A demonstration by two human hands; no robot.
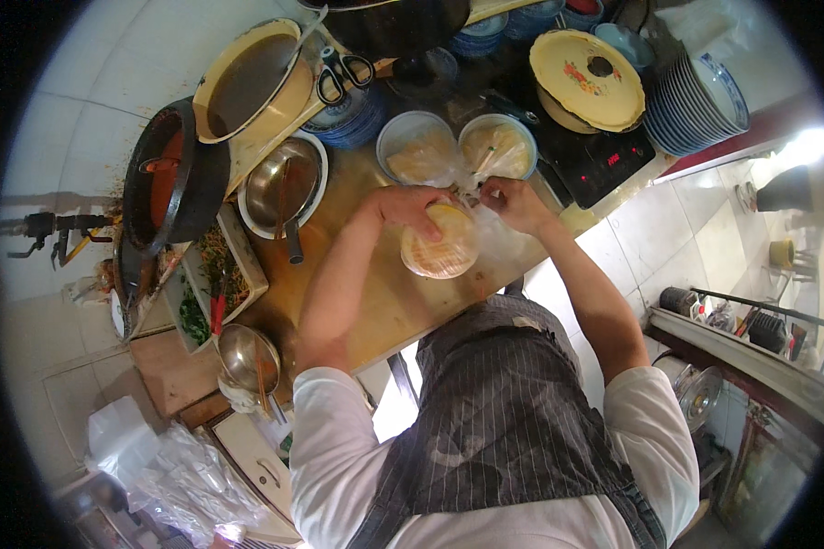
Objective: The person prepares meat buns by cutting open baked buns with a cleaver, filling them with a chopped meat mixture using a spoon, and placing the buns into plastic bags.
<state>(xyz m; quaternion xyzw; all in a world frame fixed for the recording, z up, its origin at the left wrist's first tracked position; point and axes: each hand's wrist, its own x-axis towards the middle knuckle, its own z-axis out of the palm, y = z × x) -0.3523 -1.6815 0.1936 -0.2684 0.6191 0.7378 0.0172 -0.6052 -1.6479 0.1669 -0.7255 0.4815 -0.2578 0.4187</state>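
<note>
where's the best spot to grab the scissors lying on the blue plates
Grip the scissors by their black handle loops, coming from above on the side nearest the person. They lie flat on the stack of blue plates, loops toward the near side and blades pointing away toward the yellow basin, so the loops look like the safer end to take.

Scissors [343, 71] lie on stacked blue bowls [357, 114]; a yellow flowered lid [584, 78] covers the cooktop [604, 160]; white plates [696, 101] pile at right.

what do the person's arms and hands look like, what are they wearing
Both forearms are bare from above the elbow down, and no gloves show on the left hand or right hand. Short white sleeves cover the upper arms, under a dark pinstriped apron.
</note>
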